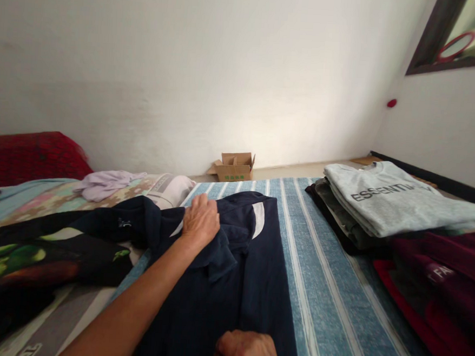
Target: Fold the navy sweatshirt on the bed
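A navy long-sleeved shirt [208, 306] with white shoulder patches lies on the striped bed sheet [303, 247], its collar end away from me. My left hand [202, 217] reaches across to the collar area, fingers curled into the fabric near the left shoulder. Part of the shirt stretches off to the left, over other clothes. Down at the bottom edge, my right hand [248, 353] is closed against the lower part of the shirt, where a sleeve runs down its right side. The fingertips of both hands are mostly hidden.
To the right sit a folded grey sweatshirt [386, 196] on a clothes stack and maroon clothing [454, 269]. Black patterned clothing [52, 268] and a lilac cloth [107, 184] lie left. An open cardboard box [233, 169] stands by the wall beyond the bed.
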A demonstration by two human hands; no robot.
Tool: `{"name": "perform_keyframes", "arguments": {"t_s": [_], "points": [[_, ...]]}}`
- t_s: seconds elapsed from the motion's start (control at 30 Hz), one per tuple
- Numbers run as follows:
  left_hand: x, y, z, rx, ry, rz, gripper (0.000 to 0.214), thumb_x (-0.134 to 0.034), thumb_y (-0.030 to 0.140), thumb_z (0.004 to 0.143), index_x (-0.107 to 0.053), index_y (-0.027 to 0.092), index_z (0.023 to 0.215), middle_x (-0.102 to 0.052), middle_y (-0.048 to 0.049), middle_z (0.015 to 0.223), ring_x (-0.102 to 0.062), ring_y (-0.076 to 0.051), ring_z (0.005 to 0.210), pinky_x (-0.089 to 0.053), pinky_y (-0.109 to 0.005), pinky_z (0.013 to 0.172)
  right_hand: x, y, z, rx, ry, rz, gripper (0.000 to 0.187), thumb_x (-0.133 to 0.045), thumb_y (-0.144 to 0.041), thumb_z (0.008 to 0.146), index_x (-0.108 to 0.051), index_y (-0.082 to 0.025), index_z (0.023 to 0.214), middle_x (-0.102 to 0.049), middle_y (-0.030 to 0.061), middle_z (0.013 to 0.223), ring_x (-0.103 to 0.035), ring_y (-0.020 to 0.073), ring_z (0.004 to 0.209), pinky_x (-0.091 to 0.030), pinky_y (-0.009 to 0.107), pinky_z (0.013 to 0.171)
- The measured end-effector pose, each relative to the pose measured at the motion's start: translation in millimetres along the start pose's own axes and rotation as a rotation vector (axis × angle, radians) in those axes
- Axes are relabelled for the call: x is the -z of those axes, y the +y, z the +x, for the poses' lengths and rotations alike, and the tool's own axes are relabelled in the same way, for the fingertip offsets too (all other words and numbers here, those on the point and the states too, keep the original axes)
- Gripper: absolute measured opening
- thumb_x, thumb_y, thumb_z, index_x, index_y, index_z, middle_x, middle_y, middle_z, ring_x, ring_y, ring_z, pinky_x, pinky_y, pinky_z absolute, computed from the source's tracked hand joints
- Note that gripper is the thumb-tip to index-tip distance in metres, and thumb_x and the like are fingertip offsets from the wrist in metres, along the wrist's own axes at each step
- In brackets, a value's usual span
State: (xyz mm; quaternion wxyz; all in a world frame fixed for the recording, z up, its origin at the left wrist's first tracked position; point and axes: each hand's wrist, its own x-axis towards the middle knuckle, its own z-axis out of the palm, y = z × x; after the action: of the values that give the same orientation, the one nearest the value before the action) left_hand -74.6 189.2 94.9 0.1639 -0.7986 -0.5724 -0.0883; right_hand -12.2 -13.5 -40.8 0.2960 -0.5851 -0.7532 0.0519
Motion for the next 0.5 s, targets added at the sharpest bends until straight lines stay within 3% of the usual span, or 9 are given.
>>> {"name": "perform_keyframes", "arguments": {"t_s": [0.07,0.17,0.2,0.33,0.5], "points": [[-2.8,24,-4,-0.189,-0.015,-0.11,0.024,-0.045,0.022,0.084,-0.061,0.014,0.1,-0.053,-0.0121,0.123,-0.044,-0.025,0.12,-0.038,-0.034,0.099,0,1,-1,0.022,0.052,0.022,0.01,-0.051,-0.014,0.06,-0.046,-0.022,0.055,-0.059,-0.0048,0.049,-0.055,0.0117,0.04,-0.014,0.029,0.038],[-17.5,65,0,-0.328,-0.251,-0.258,0.024,-0.042,0.019,0.085,-0.062,0.016,0.098,-0.056,-0.0104,0.118,-0.049,-0.02,0.115,-0.038,-0.029,0.098,-1,2,-3,0.046,0.104,0.047,0.009,-0.051,-0.014,0.059,-0.048,-0.023,0.057,-0.058,-0.0052,0.049,-0.054,0.0109,0.04,-0.015,0.028,0.038],[-25.2,77,4,-0.333,-0.324,-0.263,0.025,-0.042,0.018,0.085,-0.062,0.014,0.099,-0.055,-0.0117,0.12,-0.047,-0.021,0.117,-0.037,-0.029,0.098,-1,3,-4,0.045,0.107,0.049,0.009,-0.051,-0.014,0.058,-0.048,-0.023,0.057,-0.058,-0.0052,0.049,-0.054,0.0108,0.039,-0.014,0.028,0.038],[-61.8,112,20,-0.231,-0.353,-0.247,0.046,-0.041,0.032,0.087,-0.045,0.008,0.127,-0.03,-0.0181,0.145,-0.021,-0.028,0.136,-0.026,-0.043,0.106,-1,4,-4,0.028,0.059,0.04,0.009,-0.052,-0.015,0.058,-0.047,-0.022,0.055,-0.058,-0.005,0.048,-0.052,0.0114,0.039,-0.013,0.028,0.039],[-94.9,114,30,-0.157,-0.433,-0.275,0.07,-0.024,0.056,0.088,-0.023,0.013,0.142,-0.011,-0.0109,0.153,-0.003,-0.025,0.14,-0.012,-0.049,0.11,4,4,-2,0.034,-0.061,0.037,0.01,-0.052,-0.013,0.059,-0.052,-0.022,0.063,-0.062,-0.0038,0.056,-0.056,0.0121,0.047,-0.014,0.028,0.041]]}}
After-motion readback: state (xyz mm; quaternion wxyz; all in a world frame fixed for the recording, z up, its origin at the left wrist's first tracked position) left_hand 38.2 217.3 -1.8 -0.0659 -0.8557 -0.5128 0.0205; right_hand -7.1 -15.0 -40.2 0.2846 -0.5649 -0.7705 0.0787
